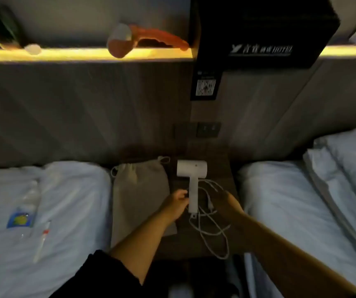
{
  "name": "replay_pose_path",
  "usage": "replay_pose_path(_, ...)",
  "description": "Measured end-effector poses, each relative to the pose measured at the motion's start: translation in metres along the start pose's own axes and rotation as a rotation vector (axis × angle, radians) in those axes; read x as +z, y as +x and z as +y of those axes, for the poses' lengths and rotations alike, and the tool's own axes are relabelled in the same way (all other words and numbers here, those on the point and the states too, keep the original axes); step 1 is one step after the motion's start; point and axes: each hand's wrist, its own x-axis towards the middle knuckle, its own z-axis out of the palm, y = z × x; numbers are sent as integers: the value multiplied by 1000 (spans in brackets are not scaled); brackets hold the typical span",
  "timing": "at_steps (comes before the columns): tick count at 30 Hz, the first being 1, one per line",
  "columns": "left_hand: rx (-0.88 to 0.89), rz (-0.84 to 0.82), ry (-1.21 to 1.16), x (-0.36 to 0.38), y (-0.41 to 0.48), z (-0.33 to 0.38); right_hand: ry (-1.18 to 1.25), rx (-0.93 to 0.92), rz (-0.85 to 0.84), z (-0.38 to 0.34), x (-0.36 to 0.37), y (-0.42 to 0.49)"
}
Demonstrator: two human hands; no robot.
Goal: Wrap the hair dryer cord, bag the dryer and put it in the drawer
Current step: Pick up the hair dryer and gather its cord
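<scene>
A white hair dryer (192, 172) lies on the dark nightstand (220, 166) between two beds, its handle pointing toward me. Its white cord (210, 232) sprawls in loose loops over the nightstand's near part. A grey drawstring bag (139, 186) lies flat just left of the dryer. My left hand (176, 204) is at the left side of the dryer's handle, fingers curled and touching it. My right hand (226, 203) hovers over the cord to the right of the handle, fingers spread. No drawer is visible.
White bedding lies on the left bed (65, 201) and the right bed (301, 201). A plastic water bottle (25, 208) and a small tube (43, 239) rest on the left bed. Wall sockets (207, 129) sit above the nightstand. A lit shelf (82, 54) holds an orange object.
</scene>
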Motion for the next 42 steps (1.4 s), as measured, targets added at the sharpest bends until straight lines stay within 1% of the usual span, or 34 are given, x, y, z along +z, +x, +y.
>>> replay_pose_path(1,-1,1,-4,5,13,0,-35,-31,15,-2,5,13)
replay_pose_path(3,-34,5,-34,15,39,-6,-59,-4,63,-4,12,37)
replay_pose_path(5,-70,5,-88,27,63,-20,-49,67,82,0,19,59)
replay_pose_path(8,-90,-6,-80,45,87,-42,20,192,115,25,33,93)
replay_pose_path(10,-100,34,-46,52,95,-48,81,239,114,35,36,109)
replay_pose_path(13,-152,175,101,57,109,-52,137,273,112,48,41,128)
replay_pose_path(14,-168,207,107,58,114,-53,128,285,107,51,42,133)
replay_pose_path(16,-148,214,120,57,120,-51,101,287,108,51,43,139)
replay_pose_path(18,-119,185,132,56,127,-53,80,295,91,49,44,145)
replay_pose_path(21,-106,145,84,52,132,-59,20,284,37,49,50,151)
replay_pose_path(26,-26,118,15,50,135,-68,47,249,9,48,58,153)
replay_pose_path(33,135,112,50,49,140,-76,27,11,49,35,56,160)
replay_pose_path(36,167,152,96,53,144,-80,35,29,93,36,64,166)
replay_pose_path(38,159,150,111,55,148,-82,68,37,118,37,69,167)
replay_pose_path(40,158,150,125,55,147,-81,113,-11,140,40,71,168)
replay_pose_path(42,194,167,154,54,150,-79,151,-47,168,43,71,169)
